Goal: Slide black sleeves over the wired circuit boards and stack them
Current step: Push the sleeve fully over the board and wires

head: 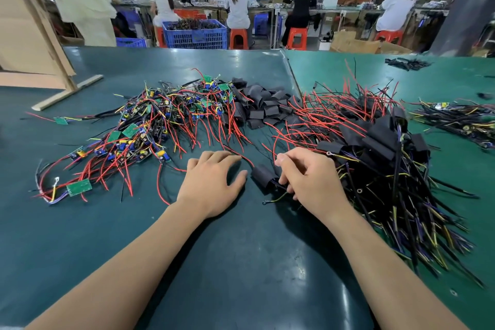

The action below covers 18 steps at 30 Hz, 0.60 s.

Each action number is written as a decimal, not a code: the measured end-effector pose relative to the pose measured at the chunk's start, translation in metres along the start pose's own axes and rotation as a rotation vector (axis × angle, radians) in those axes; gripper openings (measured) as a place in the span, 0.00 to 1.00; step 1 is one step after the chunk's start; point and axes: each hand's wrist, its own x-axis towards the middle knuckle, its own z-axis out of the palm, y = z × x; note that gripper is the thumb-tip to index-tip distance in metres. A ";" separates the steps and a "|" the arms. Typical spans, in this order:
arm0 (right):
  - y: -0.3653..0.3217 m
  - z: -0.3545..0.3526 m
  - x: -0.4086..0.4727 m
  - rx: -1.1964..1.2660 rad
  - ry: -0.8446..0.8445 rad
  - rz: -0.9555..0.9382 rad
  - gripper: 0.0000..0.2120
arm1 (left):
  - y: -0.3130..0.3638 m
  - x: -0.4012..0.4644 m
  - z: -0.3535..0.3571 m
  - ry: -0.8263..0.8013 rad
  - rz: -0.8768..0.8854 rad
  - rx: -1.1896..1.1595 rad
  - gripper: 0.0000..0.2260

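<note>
A sleeved board [263, 175] in a black sleeve lies on the dark green mat [241, 262] between my hands, a red wire running from its far end. My right hand [308, 177] grips its near end and wires with curled fingers. My left hand [214, 182] rests flat on the mat just left of it, fingers straight, holding nothing. A heap of bare wired circuit boards [150, 126] lies at the left. Loose black sleeves [262, 107] are piled behind. Finished sleeved boards [380, 142] are stacked at the right.
A wooden frame [61, 72] stands at the far left of the table. More wired parts [460, 118] and black pieces [407, 63] lie on the lighter green mat at the right. Beyond the table, seated workers, a blue crate [195, 35] and orange stools.
</note>
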 end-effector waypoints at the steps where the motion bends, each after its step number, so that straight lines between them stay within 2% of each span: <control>1: 0.000 0.000 0.000 0.000 -0.002 0.004 0.10 | 0.000 0.000 0.000 -0.011 0.001 0.008 0.20; 7: -0.002 0.001 -0.002 -0.023 -0.019 -0.004 0.11 | -0.001 0.004 -0.001 -0.075 0.083 0.121 0.18; 9: -0.002 0.000 -0.003 -0.028 -0.013 0.000 0.11 | -0.001 0.011 -0.005 -0.026 0.067 0.142 0.16; 13: -0.004 0.000 -0.004 -0.046 -0.016 0.013 0.11 | -0.004 0.041 -0.011 0.171 -0.193 0.022 0.13; 16: -0.006 0.000 -0.005 -0.083 -0.011 0.009 0.11 | -0.003 0.067 -0.012 0.064 -0.402 -0.015 0.18; 18: -0.007 -0.001 -0.006 -0.091 -0.011 0.005 0.12 | -0.001 0.080 -0.008 0.008 -0.433 0.008 0.17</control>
